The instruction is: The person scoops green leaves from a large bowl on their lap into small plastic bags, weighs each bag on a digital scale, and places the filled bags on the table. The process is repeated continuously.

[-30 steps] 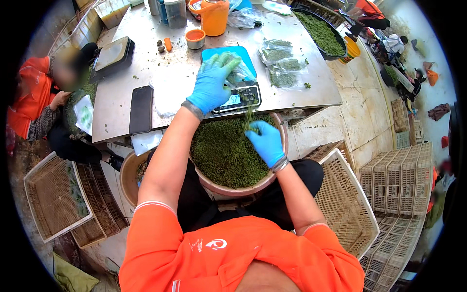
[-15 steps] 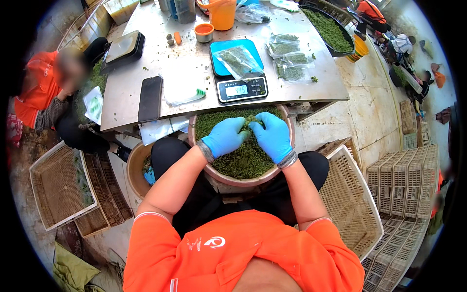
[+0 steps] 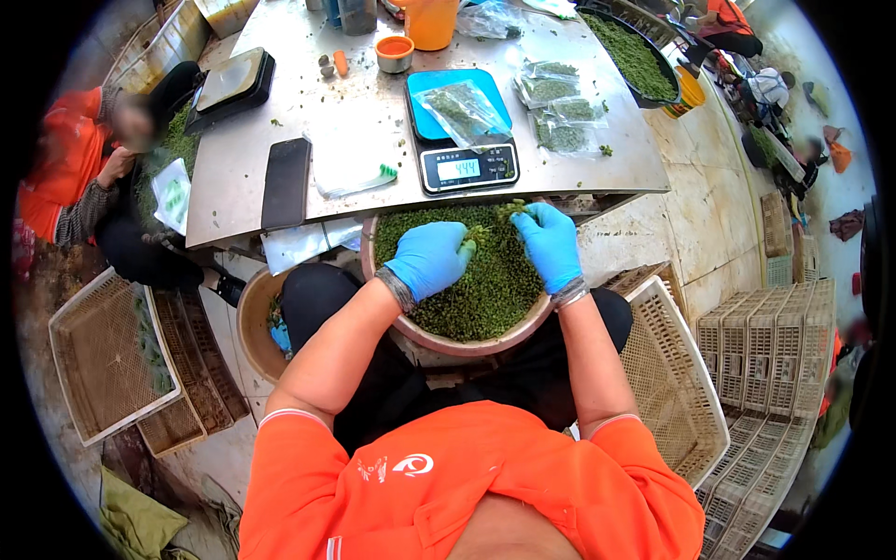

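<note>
A round pinkish tub full of small green, bead-like plant sprigs sits between my knees, against the table edge. Over its left part, my left hand, in a blue glove, is closed with a green sprig at the fingertips. My right hand, gloved alike, pinches another sprig above the tub's far right rim. The hands are apart. Just beyond them on the table stands a digital scale with a lit display. A clear bag of green sprigs lies on its blue plate.
Several filled bags lie right of the scale. A phone and flat empty bags are to its left. An orange bucket stands farther back. Crates flank me, with a bin at left. A co-worker sits left.
My hands, together over the tub before, have drawn apart. The right one moved right and slightly away with a sprig; the left shifted slightly left. The scale's reading has changed slightly.
</note>
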### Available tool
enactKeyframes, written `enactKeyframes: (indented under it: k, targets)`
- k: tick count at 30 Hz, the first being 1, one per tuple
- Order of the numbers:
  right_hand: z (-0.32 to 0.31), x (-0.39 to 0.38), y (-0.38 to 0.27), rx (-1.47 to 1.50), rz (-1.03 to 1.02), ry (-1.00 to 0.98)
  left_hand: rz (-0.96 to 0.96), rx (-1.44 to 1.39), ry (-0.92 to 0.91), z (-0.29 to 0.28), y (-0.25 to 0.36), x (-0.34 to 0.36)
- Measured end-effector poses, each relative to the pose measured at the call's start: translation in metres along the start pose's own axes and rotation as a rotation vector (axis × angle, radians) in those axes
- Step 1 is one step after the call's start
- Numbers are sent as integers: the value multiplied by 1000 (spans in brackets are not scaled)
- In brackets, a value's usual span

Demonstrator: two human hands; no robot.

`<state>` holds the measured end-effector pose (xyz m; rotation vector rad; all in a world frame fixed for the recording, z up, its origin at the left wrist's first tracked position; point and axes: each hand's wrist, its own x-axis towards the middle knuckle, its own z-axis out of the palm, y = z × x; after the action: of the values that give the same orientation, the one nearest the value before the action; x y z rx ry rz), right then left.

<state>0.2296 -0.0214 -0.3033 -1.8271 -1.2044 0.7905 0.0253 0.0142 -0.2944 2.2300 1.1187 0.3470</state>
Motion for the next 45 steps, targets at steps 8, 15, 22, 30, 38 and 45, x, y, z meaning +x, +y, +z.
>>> enactKeyframes:
  k: [8, 15, 22, 30, 38, 45]
  targets:
    - [38, 78, -68, -42, -217, 7, -11, 56, -59, 5, -1, 10]
    - [27, 8, -31, -8, -519, -27, 23, -115, -31, 0, -13, 4]
    - [16, -38, -24, -106, -240, -374, -236, -906, -459, -16, -7, 2]
    - [17, -38, -20, -615, -635, -87, -76, -538, -235, 1, -10, -3]
    - [9, -10, 16, -782, -461, 114, -49, -391, -195, -3, -1, -6]
    - [16, 25, -43, -478, -783, 376, 12, -265, -7, -1, -13, -4]
